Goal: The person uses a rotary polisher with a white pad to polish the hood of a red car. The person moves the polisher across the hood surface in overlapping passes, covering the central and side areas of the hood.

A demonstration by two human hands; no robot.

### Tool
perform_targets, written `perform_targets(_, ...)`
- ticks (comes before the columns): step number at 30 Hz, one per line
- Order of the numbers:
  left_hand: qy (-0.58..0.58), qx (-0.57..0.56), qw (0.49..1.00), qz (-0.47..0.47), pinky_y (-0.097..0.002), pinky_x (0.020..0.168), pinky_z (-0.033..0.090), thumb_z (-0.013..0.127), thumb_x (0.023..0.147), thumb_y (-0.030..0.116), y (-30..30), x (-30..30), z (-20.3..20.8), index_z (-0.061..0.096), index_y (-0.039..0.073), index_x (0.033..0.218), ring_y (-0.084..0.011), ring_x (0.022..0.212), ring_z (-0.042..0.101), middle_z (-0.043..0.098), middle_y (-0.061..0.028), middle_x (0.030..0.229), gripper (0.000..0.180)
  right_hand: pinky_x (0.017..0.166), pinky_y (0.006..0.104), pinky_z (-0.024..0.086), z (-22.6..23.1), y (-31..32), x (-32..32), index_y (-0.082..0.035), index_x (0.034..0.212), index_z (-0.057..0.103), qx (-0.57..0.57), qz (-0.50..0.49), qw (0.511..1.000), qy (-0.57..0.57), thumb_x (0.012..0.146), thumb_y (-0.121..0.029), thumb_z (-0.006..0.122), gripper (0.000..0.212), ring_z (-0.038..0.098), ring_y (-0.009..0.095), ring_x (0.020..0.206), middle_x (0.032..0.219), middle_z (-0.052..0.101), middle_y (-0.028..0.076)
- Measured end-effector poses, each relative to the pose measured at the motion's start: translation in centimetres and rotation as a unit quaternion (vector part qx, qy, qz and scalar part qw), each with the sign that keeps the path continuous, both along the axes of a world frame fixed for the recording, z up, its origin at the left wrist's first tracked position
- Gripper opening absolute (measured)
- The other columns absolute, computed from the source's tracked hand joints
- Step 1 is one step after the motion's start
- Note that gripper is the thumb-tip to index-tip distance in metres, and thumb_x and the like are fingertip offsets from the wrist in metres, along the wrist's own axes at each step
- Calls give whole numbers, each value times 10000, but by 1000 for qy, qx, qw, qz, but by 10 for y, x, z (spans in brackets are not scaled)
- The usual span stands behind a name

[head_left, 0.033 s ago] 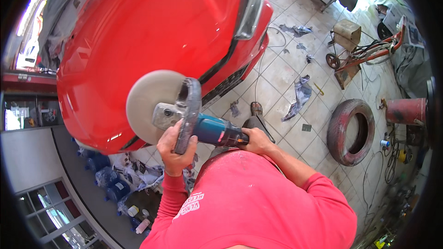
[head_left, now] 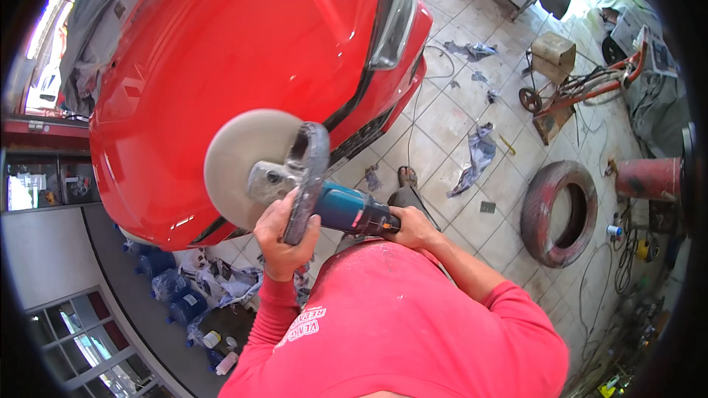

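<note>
An electric polisher (head_left: 354, 206) with a teal and black body lies across my front, its round pale pad (head_left: 232, 155) over the red car hood (head_left: 214, 74). Whether the pad touches the paint, I cannot tell. My left hand (head_left: 286, 239) is wrapped round the thick, dusty black loop handle (head_left: 313, 184) near the polisher's head. At the rear end of the body, my right hand (head_left: 413, 227) grips the dark grip, close to my waist.
A loose tyre (head_left: 535, 214) lies on the tiled floor to the right, beyond crumpled plastic sheeting (head_left: 478, 158). Farther off stands an orange hand cart (head_left: 590, 88). A cable (head_left: 413, 121) runs along the floor by the car. Blue water jugs (head_left: 188, 304) line the left wall.
The polisher and both hands have shifted very slightly to the right relative to the hood. Both grips are the same.
</note>
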State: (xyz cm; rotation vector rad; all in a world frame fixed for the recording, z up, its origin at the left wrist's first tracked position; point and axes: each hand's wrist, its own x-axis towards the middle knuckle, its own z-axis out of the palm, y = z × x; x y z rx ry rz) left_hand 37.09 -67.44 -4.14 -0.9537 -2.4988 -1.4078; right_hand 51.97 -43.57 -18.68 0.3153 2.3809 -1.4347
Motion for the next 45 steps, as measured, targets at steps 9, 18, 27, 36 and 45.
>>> perform_targets(9, 1, 11, 998, -61, -384, 894, 609, 811, 824, 77, 213, -84, 46, 744, -36, 1219, -305, 973, 789, 783, -217, 1054, 416, 814, 409, 593, 47, 164, -29, -32, 1088, 774, -65, -63, 996, -20, 819, -317, 904, 413, 778, 280, 851, 925, 792, 181)
perform_targets(18, -3, -43, 999, 18, -397, 900, 612, 830, 845, 138, 282, -143, 79, 751, -59, 1189, -335, 999, 790, 785, -242, 1050, 404, 763, 390, 563, 96, 243, -104, -11, 1013, 765, -116, 18, 990, -83, 818, -311, 895, 380, 694, 192, 788, 863, 758, 92)
perform_targets(27, 31, -224, 971, -83, -329, 811, 571, 801, 843, 200, 349, -441, 136, 789, 3, 1033, -188, 815, 703, 746, -102, 873, 274, 487, 330, 445, 123, 234, -317, -39, 895, 649, -453, 10, 889, -56, 882, -159, 818, 207, 586, 129, 521, 625, 579, 13)
perform_targets(36, -42, -261, 964, 19, -339, 924, 573, 771, 846, 223, 371, -349, 143, 769, -6, 1162, -205, 943, 750, 780, -146, 1000, 390, 594, 331, 493, 100, 306, -297, -29, 983, 685, -401, 120, 898, -133, 834, -96, 809, 205, 605, 124, 604, 694, 618, 36)
perform_targets(45, -83, -173, 972, 139, -362, 942, 587, 765, 828, 68, 371, -202, 111, 744, -56, 1216, -212, 957, 771, 798, -163, 1027, 408, 803, 326, 545, 40, 339, -212, -21, 1170, 732, -325, 227, 915, -72, 792, -103, 814, 395, 644, 131, 851, 908, 711, 28)
